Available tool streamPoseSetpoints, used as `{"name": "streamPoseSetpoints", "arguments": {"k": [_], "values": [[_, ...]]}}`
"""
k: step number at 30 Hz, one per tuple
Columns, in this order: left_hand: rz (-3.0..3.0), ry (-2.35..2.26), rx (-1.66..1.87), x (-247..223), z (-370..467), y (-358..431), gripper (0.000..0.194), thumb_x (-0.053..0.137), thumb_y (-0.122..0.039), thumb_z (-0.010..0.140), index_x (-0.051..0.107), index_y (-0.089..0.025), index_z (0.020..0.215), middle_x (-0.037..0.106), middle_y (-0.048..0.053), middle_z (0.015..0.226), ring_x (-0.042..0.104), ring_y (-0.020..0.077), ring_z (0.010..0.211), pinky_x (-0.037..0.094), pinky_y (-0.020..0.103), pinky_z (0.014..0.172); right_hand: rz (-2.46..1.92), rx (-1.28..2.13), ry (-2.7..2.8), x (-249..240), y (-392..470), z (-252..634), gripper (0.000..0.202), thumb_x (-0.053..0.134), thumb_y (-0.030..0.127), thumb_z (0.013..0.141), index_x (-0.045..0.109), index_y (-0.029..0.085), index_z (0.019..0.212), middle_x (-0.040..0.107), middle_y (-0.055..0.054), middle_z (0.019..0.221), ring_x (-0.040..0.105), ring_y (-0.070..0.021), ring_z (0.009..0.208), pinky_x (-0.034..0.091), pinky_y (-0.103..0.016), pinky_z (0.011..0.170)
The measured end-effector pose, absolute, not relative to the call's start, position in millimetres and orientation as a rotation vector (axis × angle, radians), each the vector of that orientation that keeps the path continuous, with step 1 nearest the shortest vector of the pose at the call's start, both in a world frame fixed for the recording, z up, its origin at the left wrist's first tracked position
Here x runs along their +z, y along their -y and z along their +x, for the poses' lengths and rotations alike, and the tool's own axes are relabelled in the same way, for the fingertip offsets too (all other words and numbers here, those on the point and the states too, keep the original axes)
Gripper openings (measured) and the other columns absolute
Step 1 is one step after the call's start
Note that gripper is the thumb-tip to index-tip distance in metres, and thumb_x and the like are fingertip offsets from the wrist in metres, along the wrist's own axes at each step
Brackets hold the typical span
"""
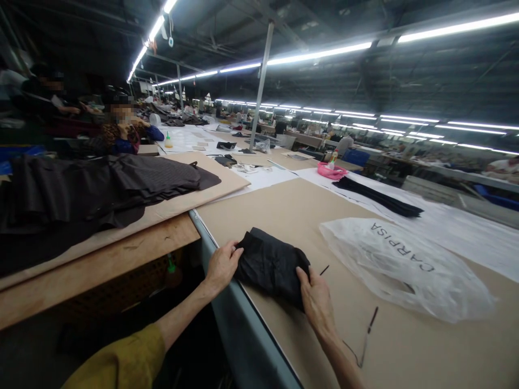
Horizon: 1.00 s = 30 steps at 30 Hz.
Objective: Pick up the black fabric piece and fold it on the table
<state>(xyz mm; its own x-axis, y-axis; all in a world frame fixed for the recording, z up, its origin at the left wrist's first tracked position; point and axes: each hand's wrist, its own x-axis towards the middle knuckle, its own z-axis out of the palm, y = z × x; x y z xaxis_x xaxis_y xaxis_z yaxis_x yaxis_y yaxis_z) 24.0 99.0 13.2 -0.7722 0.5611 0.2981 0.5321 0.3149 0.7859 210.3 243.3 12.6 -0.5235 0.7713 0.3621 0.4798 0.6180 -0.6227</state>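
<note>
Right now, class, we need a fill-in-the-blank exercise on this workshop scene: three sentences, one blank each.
1. Both hands, the left hand and the right hand, grip a folded piece of ____ fabric.
2. The clear plastic bag reads ____.
3. The basket farther along the table is ____.

Missing words: black; CARPISA; pink

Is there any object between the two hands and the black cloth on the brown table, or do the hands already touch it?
Nothing visible stands between them. The left hand grips the black cloth at its left edge, and the right hand presses on its right corner. The clear plastic bag lies apart, to the right on the table.
</note>
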Motion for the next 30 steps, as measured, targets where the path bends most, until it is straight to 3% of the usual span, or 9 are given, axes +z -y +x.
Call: {"name": "streamPoseSetpoints", "arguments": {"k": [2, 4, 7, 11, 14, 17, 21, 27, 30], "values": [[1.118, -2.609, 1.602, 14.5, 28.8, -99.3, 0.028, 0.048, -0.031, 0.082, 0.053, -0.019, 0.106, 0.060, 0.007, 0.092, 0.056, 0.0201, 0.082, 0.041, 0.029, 0.071, -1.051, 0.507, 2.267, 8.3, -242.2, 204.2, 0.033, 0.029, 0.036, 0.088, 0.055, 0.016, 0.088, 0.064, -0.013, 0.080, 0.061, -0.0267, 0.076, 0.046, -0.035, 0.064], [1.350, -2.635, 1.633, 15.4, 39.9, -101.1, 0.031, 0.043, -0.027, 0.085, 0.048, -0.019, 0.114, 0.051, 0.010, 0.116, 0.048, 0.0214, 0.106, 0.036, 0.034, 0.090, -1.113, 0.409, 2.327, 5.0, -239.1, 199.6, 0.029, 0.027, 0.032, 0.089, 0.052, 0.018, 0.083, 0.063, -0.012, 0.073, 0.061, -0.0264, 0.069, 0.044, -0.034, 0.060], [1.898, -2.438, 1.260, 12.5, 60.6, -110.5, 0.033, 0.039, -0.028, 0.088, 0.047, -0.020, 0.118, 0.044, 0.008, 0.128, 0.035, 0.0198, 0.121, 0.025, 0.036, 0.104, -1.166, 0.276, 2.400, 1.7, -235.5, 196.0, 0.026, 0.026, 0.028, 0.089, 0.049, 0.019, 0.081, 0.062, -0.010, 0.066, 0.060, -0.0253, 0.062, 0.041, -0.033, 0.055], [2.046, -2.254, 0.667, 0.3, 72.7, -128.5, 0.058, 0.042, -0.055, 0.081, 0.038, -0.022, 0.128, 0.032, 0.010, 0.137, 0.021, 0.0269, 0.129, 0.016, 0.049, 0.106, -1.197, 0.103, 2.459, 3.0, -236.0, 195.5, 0.025, 0.027, 0.017, 0.088, 0.050, 0.014, 0.098, 0.063, -0.012, 0.073, 0.060, -0.0267, 0.066, 0.040, -0.034, 0.055], [1.960, -2.245, 0.481, -8.5, 69.0, -135.5, 0.072, 0.034, -0.069, 0.075, 0.033, -0.024, 0.131, 0.024, 0.011, 0.140, 0.012, 0.0309, 0.130, 0.010, 0.055, 0.104, -1.088, -0.041, 2.491, 8.4, -233.5, 193.3, 0.034, 0.034, 0.009, 0.084, 0.045, 0.011, 0.116, 0.056, -0.018, 0.110, 0.055, -0.0293, 0.096, 0.041, -0.040, 0.076], [1.985, -2.225, 0.403, -11.4, 65.2, -136.3, 0.065, 0.040, -0.063, 0.077, 0.030, -0.029, 0.132, 0.017, 0.010, 0.143, 0.007, 0.0308, 0.131, 0.004, 0.057, 0.104, -0.750, -0.008, 2.662, 11.8, -224.0, 188.9, 0.043, 0.044, 0.012, 0.083, 0.041, 0.013, 0.126, 0.041, -0.012, 0.132, 0.036, -0.0261, 0.120, 0.030, -0.041, 0.097], [1.975, -2.203, 0.236, -3.2, 65.3, -134.2, 0.066, 0.053, -0.035, 0.074, 0.026, -0.026, 0.134, 0.015, 0.011, 0.143, 0.006, 0.0301, 0.131, 0.003, 0.055, 0.104, -0.640, 0.359, 2.846, 13.4, -208.9, 191.5, 0.049, 0.051, 0.028, 0.083, 0.040, 0.015, 0.129, 0.038, -0.006, 0.135, 0.032, -0.0226, 0.124, 0.025, -0.039, 0.104], [1.911, -2.094, 0.212, 20.7, 60.0, -115.5, 0.078, 0.059, -0.047, 0.070, 0.025, -0.021, 0.135, 0.016, 0.011, 0.142, 0.013, 0.0249, 0.131, 0.013, 0.044, 0.108, -0.688, 0.516, 2.935, 20.7, -200.0, 217.6, 0.074, 0.064, 0.039, 0.073, 0.031, 0.011, 0.133, 0.031, -0.013, 0.138, 0.029, -0.0256, 0.125, 0.025, -0.043, 0.104], [1.933, -2.162, 0.245, 16.6, 48.4, -95.4, 0.073, 0.060, -0.050, 0.069, 0.034, -0.023, 0.131, 0.023, 0.008, 0.141, 0.023, 0.0254, 0.129, 0.023, 0.041, 0.106, -0.594, 0.339, 2.892, 12.4, -198.9, 226.3, 0.054, 0.064, 0.030, 0.075, 0.045, 0.014, 0.123, 0.044, -0.011, 0.129, 0.039, -0.0257, 0.118, 0.033, -0.041, 0.099]]}}
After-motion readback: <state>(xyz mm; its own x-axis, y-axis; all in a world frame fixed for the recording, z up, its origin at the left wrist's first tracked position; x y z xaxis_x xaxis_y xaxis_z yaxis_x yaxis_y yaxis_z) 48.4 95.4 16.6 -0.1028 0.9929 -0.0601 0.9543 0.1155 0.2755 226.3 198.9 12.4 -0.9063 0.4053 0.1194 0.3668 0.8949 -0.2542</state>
